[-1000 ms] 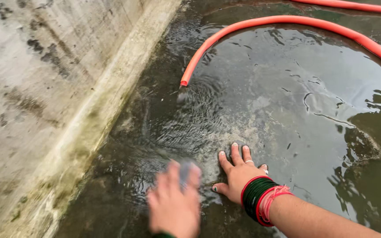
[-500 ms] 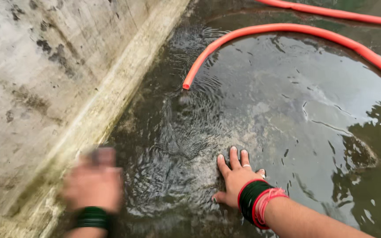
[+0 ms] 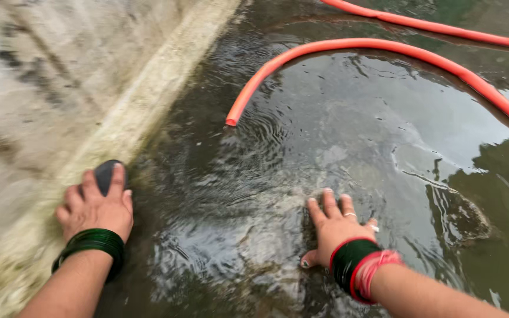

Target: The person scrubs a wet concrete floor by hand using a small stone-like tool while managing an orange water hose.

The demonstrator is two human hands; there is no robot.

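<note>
My left hand presses a dark grey rounded scrubbing stone against the foot of the concrete wall, where a greenish, grimy strip meets the wet floor. Green bangles circle that wrist. My right hand lies flat, fingers spread, on the flooded concrete floor in shallow water; it holds nothing. It wears a ring, green and red bangles and a pink thread. An orange hose curves across the water, its open end lying ahead between my hands.
A second stretch of orange hose runs along the top right. Rippling shallow water covers the floor, with dark patches at the right. The stained wall slopes up on the left.
My left hand has swept with the stone from the middle of the water leftwards to the base of the wall. My right hand has stayed planted on the floor.
</note>
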